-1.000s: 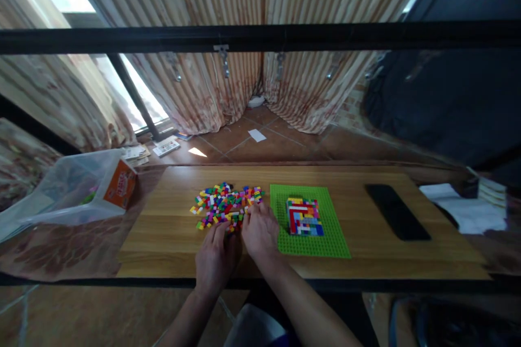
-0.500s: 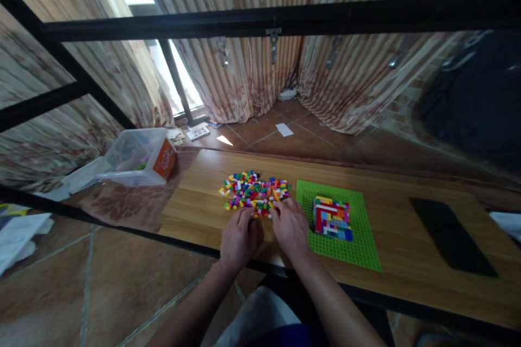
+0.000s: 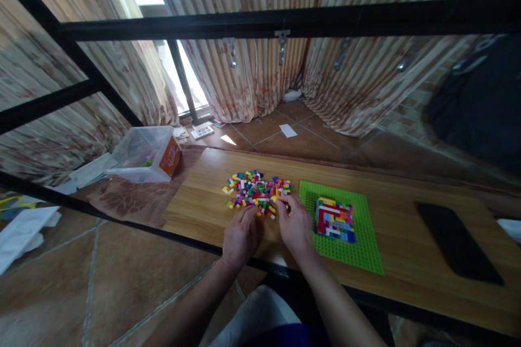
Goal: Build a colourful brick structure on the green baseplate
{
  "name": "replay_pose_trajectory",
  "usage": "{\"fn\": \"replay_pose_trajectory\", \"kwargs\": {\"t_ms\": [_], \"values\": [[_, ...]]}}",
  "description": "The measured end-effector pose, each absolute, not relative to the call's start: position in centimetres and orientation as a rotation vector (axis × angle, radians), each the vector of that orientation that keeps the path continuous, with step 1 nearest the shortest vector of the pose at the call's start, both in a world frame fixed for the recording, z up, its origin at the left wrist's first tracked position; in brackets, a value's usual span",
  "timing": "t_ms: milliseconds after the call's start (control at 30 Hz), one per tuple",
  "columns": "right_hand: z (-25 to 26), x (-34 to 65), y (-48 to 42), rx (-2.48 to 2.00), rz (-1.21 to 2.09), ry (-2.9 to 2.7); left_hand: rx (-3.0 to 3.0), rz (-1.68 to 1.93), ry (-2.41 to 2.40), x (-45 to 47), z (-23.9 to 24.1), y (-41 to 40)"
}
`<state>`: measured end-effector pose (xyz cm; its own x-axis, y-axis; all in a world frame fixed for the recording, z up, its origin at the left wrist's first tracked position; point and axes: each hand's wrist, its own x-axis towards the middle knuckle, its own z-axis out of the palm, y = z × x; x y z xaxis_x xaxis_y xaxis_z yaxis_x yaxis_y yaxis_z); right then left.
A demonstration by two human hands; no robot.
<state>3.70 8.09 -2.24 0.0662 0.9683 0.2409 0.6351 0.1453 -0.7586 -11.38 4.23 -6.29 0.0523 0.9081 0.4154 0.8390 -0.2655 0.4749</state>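
Note:
Small toy bricks of many colours lie in a loose pile on the wooden table. At the pile's near edge, my left hand has its fingers drawn together; whatever is in them is hidden. My right hand pinches at the pile's right side, with a yellow toy brick at its fingertips. Just right of that hand, a built block of coloured bricks sits on a green studded baseplate.
A dark flat slab lies on the table at the right. A clear plastic bin with an orange label stands on the floor to the left. A black metal bar crosses above, with striped curtains behind.
My right hand has shifted slightly and its thumb and finger now show a yellow brick. The left hand stays by the pile. The whole view has moved a little.

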Motion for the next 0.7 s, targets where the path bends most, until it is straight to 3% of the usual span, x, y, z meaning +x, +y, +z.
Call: {"fn": "replay_pose_trajectory", "kwargs": {"t_ms": [233, 467, 700], "values": [[0.3, 9.9, 4.0, -1.56, 0.638, -1.342, 2.131, 1.041, 1.852, -11.4, -5.9, 4.1], [-2.3, 17.7, 2.7, -1.85, 0.452, -1.135, 2.143, 1.051, 1.857, -11.5, -5.9, 4.4], [-3.7, 18.3, 3.9, -1.939, 0.335, -1.154, 2.217, 1.052, 1.871, -11.6, -6.1, 4.6]]}}
